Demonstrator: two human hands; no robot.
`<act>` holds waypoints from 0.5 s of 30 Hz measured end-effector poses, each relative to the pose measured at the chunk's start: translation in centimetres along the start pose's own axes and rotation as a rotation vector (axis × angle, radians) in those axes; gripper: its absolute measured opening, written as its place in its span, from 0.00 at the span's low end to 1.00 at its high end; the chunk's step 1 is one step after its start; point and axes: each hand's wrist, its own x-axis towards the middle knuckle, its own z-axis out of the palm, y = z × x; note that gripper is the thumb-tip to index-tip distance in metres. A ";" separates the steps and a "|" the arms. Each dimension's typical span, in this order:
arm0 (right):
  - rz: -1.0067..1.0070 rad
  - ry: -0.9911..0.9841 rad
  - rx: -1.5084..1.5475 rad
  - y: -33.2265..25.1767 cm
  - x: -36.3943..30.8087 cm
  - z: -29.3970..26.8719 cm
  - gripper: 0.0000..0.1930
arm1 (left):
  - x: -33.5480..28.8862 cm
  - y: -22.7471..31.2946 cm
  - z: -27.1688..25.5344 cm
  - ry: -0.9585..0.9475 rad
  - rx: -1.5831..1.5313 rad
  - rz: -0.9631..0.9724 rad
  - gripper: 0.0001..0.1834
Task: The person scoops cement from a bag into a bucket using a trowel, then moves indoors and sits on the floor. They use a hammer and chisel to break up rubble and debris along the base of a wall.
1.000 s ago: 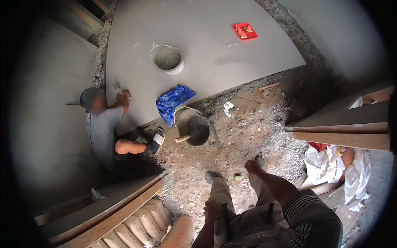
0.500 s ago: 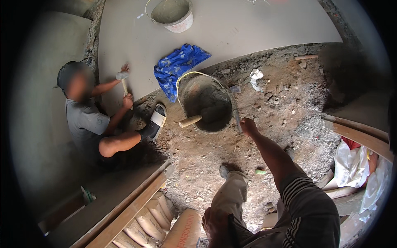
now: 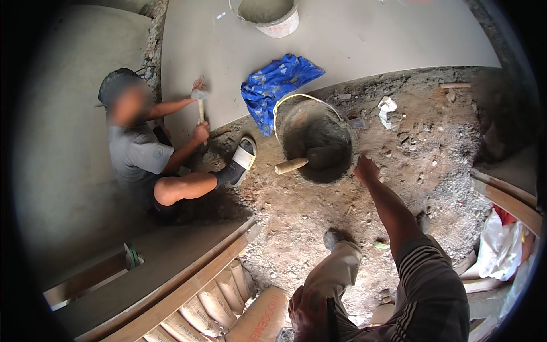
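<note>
My right hand [image 3: 366,170] is closed beside the right rim of a mortar bucket [image 3: 348,166]; whatever it grips, the rim or a tool, is hidden. Wet grey mortar [image 3: 327,139] lies inside, with a darker lump near the wooden handle [image 3: 290,166] of what looks like a trowel. That handle sticks out over the near left rim, apart from my hand. The bucket's pale wire bail [image 3: 302,97] arches up on the far side. Down at the lower edge, my left hand [image 3: 305,310] rests on my left thigh, fingers loosely laid and holding nothing visible.
At the left a seated co-worker [image 3: 139,148] holds a mallet [image 3: 200,105], the other hand on a large grey slab [image 3: 364,40]. A blue cloth [image 3: 273,91] and a second bucket [image 3: 279,25] lie beyond. Nearby are paper sacks [image 3: 262,313], wooden planks [image 3: 188,285] and white plastic [image 3: 496,248].
The whole scene has shifted right in the picture as the view turned. A grey strip seen beside my right hand earlier no longer shows. My left hand stays on my thigh.
</note>
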 end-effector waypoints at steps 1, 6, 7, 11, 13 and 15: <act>0.028 -0.026 -0.026 -0.3 -0.3 -1.5 0.19 | -0.4 -0.6 0.3 0.028 0.003 0.043 0.24; 0.063 -0.157 0.048 -2.4 -0.9 -12.1 0.19 | -1.8 -3.0 2.7 -0.110 -0.067 -0.122 0.24; 0.111 -0.202 0.063 -2.8 -1.0 -13.8 0.18 | -1.6 -3.3 3.1 -0.136 -0.025 -0.092 0.24; -0.011 -0.166 -0.166 -2.2 -3.3 -16.6 0.16 | -0.9 -3.4 3.8 -0.209 0.149 -0.016 0.24; -0.056 -0.125 -0.293 -1.0 -5.1 -15.7 0.14 | -0.9 -3.5 4.1 -0.246 0.142 -0.076 0.24; 0.074 -0.002 -0.276 0.6 -6.5 -15.0 0.14 | -1.4 -3.9 4.8 -0.239 0.066 -0.170 0.23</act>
